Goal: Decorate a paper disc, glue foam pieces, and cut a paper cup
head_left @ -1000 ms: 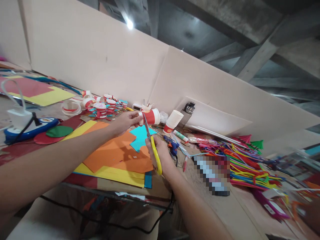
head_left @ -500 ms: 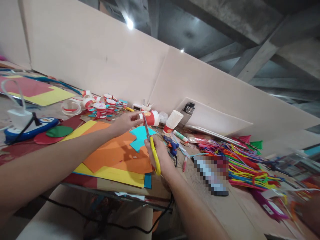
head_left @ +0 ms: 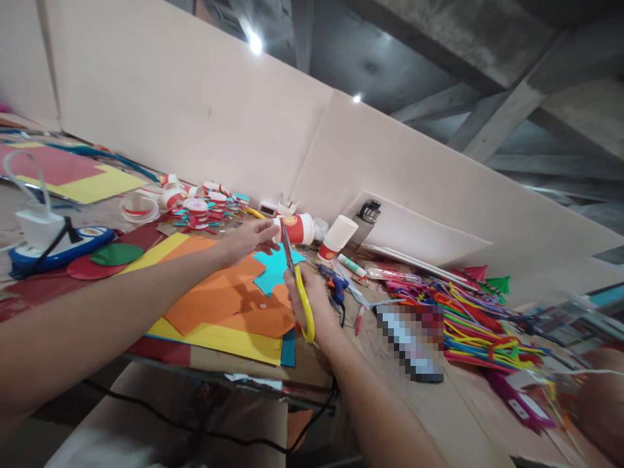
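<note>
A red and white paper cup (head_left: pixel 298 229) lies on its side in the air, its left end in the fingers of my left hand (head_left: pixel 251 240). My right hand (head_left: pixel 312 299) is closed round the yellow handles of a pair of scissors (head_left: pixel 303 302). The scissor blades point up and cross in front of the cup near my left fingertips; whether they touch it I cannot tell. Below the hands lie a cut cyan sheet (head_left: pixel 273 270), orange paper (head_left: pixel 219 299) and yellow paper (head_left: pixel 234 343).
Small cup crafts (head_left: pixel 196 213) stand at the back left. Behind the hands are stacked cups (head_left: pixel 337 237), a dark bottle (head_left: pixel 363 227) and a blue glue gun (head_left: pixel 336 284). Colourful pipe cleaners (head_left: pixel 478 331) and a pixelated object (head_left: pixel 412 344) lie right; a blue power strip (head_left: pixel 63 250) sits left.
The cup has shifted slightly right and up. My left fingers have changed position a little at its left end. The scissors have moved slightly to the right.
</note>
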Available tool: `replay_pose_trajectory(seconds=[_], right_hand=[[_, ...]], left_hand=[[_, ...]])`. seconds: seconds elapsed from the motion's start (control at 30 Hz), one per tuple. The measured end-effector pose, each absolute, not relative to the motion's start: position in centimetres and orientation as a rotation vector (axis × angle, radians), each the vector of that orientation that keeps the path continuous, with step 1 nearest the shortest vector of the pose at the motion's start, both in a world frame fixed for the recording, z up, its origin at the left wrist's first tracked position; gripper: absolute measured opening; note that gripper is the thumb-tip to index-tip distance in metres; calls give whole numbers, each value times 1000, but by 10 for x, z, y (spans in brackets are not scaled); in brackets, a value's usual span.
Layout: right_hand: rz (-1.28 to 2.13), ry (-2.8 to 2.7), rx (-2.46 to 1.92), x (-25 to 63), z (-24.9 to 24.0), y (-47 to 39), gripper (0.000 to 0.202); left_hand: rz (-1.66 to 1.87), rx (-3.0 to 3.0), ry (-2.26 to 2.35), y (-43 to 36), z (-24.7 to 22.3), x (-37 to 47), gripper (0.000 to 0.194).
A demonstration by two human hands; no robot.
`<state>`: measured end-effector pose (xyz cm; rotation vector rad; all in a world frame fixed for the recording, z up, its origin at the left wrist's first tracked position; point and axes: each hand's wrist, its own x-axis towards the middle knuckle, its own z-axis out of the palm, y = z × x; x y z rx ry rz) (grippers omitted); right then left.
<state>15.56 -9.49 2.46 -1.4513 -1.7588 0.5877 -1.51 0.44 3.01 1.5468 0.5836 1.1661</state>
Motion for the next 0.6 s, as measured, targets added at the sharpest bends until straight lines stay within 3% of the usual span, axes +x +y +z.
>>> replay_pose_trajectory(seconds=[0.6], right_hand=[[570,-1800,-1459,158,26,-96,29]], left_hand=[[1202,1725,640,0,34,-15,39]])
